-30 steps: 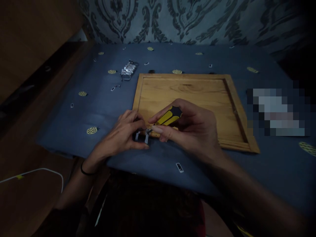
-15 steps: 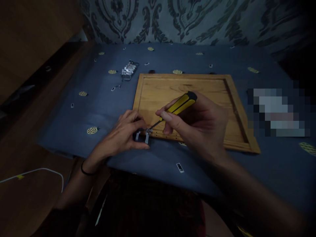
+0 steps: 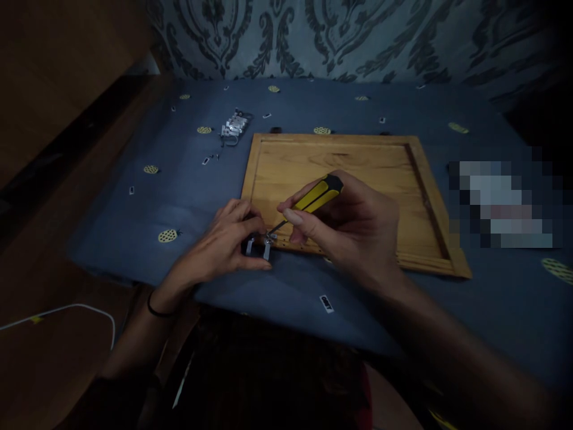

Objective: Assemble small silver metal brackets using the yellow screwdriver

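Note:
A wooden framed board (image 3: 295, 158) lies flat on the blue patterned cloth. At its near left corner, my left hand (image 3: 226, 242) is closed on a small metal hook (image 3: 267, 251) with two prongs, thumb below and fingers above, holding it against the board's edge. My right hand (image 3: 358, 224) grips a yellow and black screwdriver (image 3: 316, 196). Its thin shaft slants down to the left, with the tip at the top of the hook. Whether a screw sits under the tip is too small to tell. Several small holes dot the board's near edge.
A cluster of metal hooks (image 3: 235, 125) rests on the blue cloth (image 3: 111, 221) beyond my left hand, with tiny dark screw-like bits (image 3: 216, 157) nearby. A blurred-out item (image 3: 505, 206) lies right of the board. Patterned fabric (image 3: 304, 36) stands behind.
My right hand and the screwdriver have shifted a little left and downward, the handle leaning slightly lower. My left hand and the hook stay in place.

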Motion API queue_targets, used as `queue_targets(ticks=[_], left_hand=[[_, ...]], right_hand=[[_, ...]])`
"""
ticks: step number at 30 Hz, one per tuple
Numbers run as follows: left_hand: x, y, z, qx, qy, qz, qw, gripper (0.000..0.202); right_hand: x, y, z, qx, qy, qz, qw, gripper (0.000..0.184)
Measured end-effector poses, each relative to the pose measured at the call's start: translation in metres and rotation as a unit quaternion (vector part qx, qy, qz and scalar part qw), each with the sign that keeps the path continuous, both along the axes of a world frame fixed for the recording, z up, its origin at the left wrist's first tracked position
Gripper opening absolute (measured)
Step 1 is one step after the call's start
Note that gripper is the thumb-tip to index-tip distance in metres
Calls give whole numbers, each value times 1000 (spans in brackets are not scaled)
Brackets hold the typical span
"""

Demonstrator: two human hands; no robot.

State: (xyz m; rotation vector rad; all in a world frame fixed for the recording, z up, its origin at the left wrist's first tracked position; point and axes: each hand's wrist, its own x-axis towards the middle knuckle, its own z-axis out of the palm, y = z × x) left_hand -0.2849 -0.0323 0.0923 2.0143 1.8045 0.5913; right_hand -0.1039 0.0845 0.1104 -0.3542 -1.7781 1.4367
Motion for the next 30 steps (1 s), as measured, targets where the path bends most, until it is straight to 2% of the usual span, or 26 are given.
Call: queue_targets(ticks=[8, 13, 18, 25, 30], left_hand=[[1, 0, -1, 16, 0, 6, 1000, 48], [0, 0, -1, 7, 8, 2, 1000, 51], [1, 0, 1, 2, 17, 1, 1000, 53], [1, 0, 1, -8, 0, 6, 1000, 49], [1, 0, 2, -8, 1, 4, 1000, 45]], right_hand=[[7, 1, 7, 19, -31, 38, 999, 18], [7, 3, 3, 33, -54, 8, 998, 25], [7, 1, 4, 15, -58, 1, 998, 33], [7, 2, 8, -4, -37, 79, 996, 19], [4, 0, 3, -34, -15, 58, 998, 22]])
